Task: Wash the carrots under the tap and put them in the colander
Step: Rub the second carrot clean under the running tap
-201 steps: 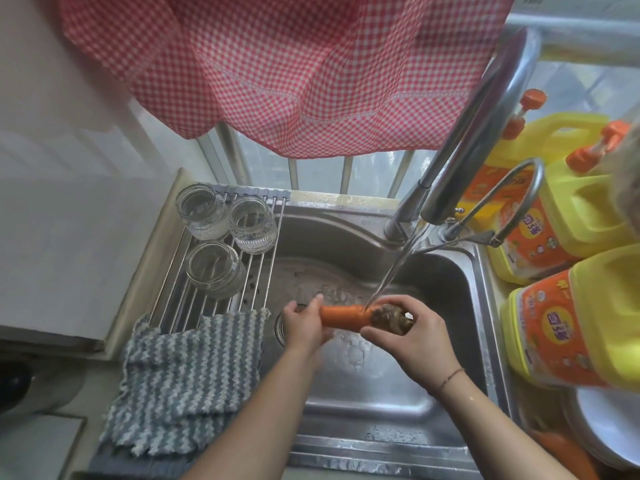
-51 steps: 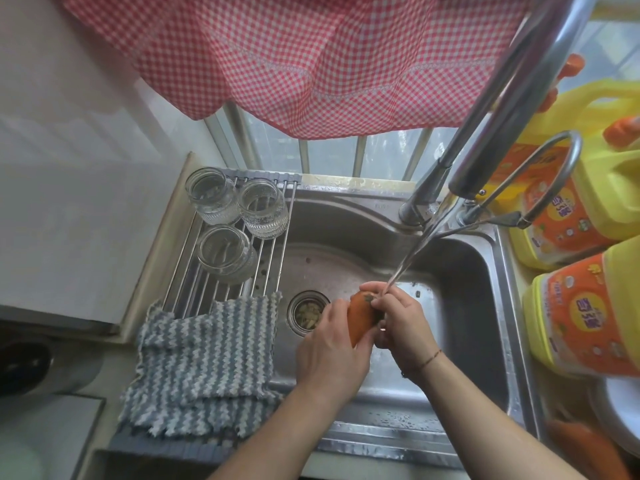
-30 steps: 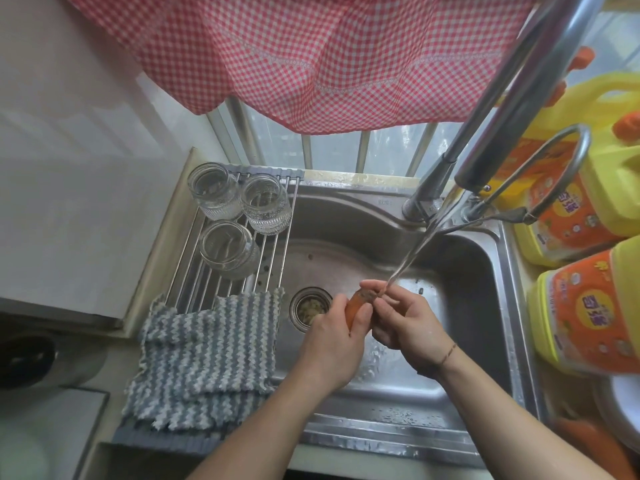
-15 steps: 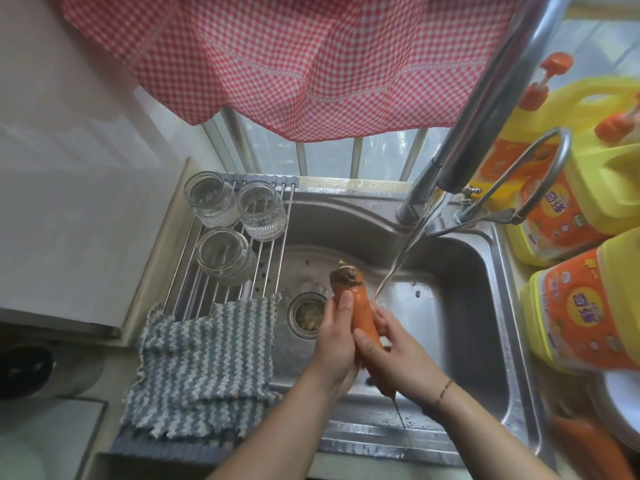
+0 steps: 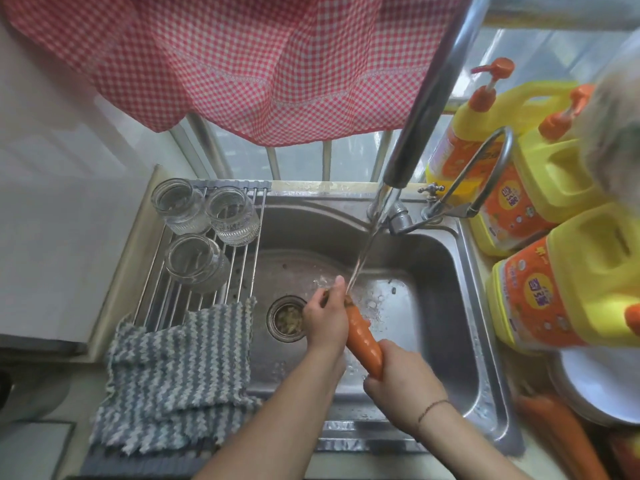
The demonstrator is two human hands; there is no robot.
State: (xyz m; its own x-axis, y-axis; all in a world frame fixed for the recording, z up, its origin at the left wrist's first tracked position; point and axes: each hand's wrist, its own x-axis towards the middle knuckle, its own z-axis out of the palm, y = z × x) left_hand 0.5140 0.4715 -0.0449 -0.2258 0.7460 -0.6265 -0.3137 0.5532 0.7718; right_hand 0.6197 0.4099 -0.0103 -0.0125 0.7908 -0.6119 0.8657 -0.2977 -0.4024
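I am in the washing step: the carrot (image 5: 363, 336) lies slantwise over the sink (image 5: 446, 299), just right of the drain (image 5: 287, 318), with its stalk end up under the thin stream falling from the tap (image 5: 420, 109). My right hand (image 5: 403, 382) is wrapped round the carrot's lower, narrow end and holds it fast. My left hand (image 5: 327, 315) curls round the upper end, thumb lifted toward the water; I judge it is rubbing dirt off the crown there. Water splashes on the sink floor just behind the carrot.

More carrots (image 5: 561, 434) wait right of the sink, below the white plate (image 5: 595, 386), so I reckon the task is far from over. I see no colander from here, so I cannot tell where this carrot must go.

Next, I think, I should turn the carrot in the stream so the unrinsed side comes up, keeping a firm hold, since wet skin is likely slippery, then carry it out to wherever the colander stands.
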